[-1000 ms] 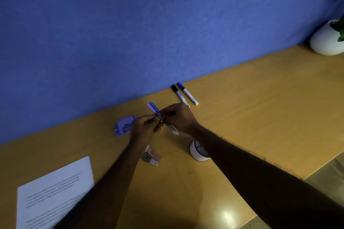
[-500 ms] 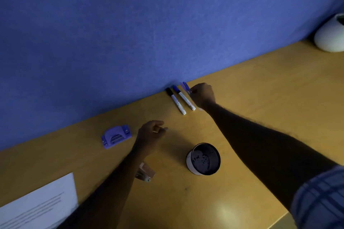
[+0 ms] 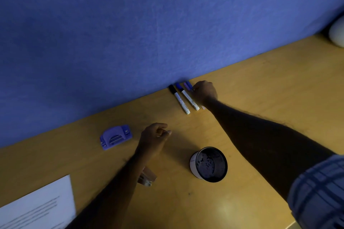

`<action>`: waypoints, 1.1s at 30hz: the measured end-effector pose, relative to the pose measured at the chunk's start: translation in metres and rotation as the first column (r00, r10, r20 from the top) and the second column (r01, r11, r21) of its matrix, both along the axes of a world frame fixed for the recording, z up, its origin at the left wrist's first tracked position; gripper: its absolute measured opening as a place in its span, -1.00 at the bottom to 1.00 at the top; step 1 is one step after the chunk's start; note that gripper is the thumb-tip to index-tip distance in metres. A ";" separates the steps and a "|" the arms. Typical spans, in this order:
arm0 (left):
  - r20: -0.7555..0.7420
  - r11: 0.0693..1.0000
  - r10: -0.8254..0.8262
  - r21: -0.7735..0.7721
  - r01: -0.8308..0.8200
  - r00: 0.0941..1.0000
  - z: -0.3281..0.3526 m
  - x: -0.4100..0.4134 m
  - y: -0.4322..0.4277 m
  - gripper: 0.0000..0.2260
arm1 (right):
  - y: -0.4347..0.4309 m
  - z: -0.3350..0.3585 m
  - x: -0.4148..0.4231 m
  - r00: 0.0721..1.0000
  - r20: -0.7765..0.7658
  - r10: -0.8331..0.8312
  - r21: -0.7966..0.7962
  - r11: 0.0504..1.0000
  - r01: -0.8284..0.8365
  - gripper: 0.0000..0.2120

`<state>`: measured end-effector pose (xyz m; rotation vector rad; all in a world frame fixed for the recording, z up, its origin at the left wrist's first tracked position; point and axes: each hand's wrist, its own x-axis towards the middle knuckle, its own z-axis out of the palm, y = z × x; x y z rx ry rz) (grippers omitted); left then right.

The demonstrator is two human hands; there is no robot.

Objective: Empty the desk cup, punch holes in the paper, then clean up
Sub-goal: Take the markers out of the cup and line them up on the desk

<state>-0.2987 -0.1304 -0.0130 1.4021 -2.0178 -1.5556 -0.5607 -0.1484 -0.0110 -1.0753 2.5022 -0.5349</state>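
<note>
Grips two pens [image 3: 188, 86] in the right hand [image 3: 204, 92], knuckles up, fingers curled down over the barrels, low against the desk [image 3: 270, 83]. Covers most of both pens with the palm. Shows only a purple cap and a blue cap poking out past the fingertips, toward the blue partition [image 3: 149, 24]. Cannot tell whether pressed onto the wood or held just above it.

Just left of that grip, flat on the desk and roughly parallel to the held pens: a blue-capped marker [image 3: 190, 98], then a black-capped marker [image 3: 180, 100], caps toward the partition. Cannot tell whether the nearer one touches the fingers or lies just clear of them.

Holds nothing visible in the left hand [image 3: 154, 135]. Keeps it low over the desk, loosely curled, thumb and forefinger close together but pinching nothing that can be made out.

Right of the left hand and nearer the body, well apart from the right grip: the black mesh desk cup [image 3: 209, 166], upright, showing its dark mesh bottom. Near the left hand on its left: a purple hole punch [image 3: 115, 136]. Partly hidden under the left forearm: a small stapler [image 3: 148, 177]. Well apart from both hands, far left and nearest the body: the printed paper [image 3: 37, 206], cut off by the frame edge. Far right of the right grip, at the partition: a rounded white object [image 3: 337, 33].
</note>
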 end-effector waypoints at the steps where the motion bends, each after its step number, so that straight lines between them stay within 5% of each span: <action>1: -0.003 1.000 -0.003 0.006 0.003 1.000 0.000 0.000 0.000 -0.71 | 0.000 -0.001 0.000 1.000 -0.002 0.000 0.001 1.000 0.000 -0.87; 19: -0.027 0.999 0.031 -0.017 -0.032 0.999 0.007 0.027 0.001 -0.77 | 0.019 0.027 0.007 0.998 -0.055 0.025 -0.026 0.999 -0.026 -0.78; 33: 0.058 0.988 0.077 -0.141 -0.068 0.995 0.032 0.122 0.033 -0.79 | 0.067 0.079 0.093 0.949 -0.162 0.271 -0.096 0.953 -0.289 -0.83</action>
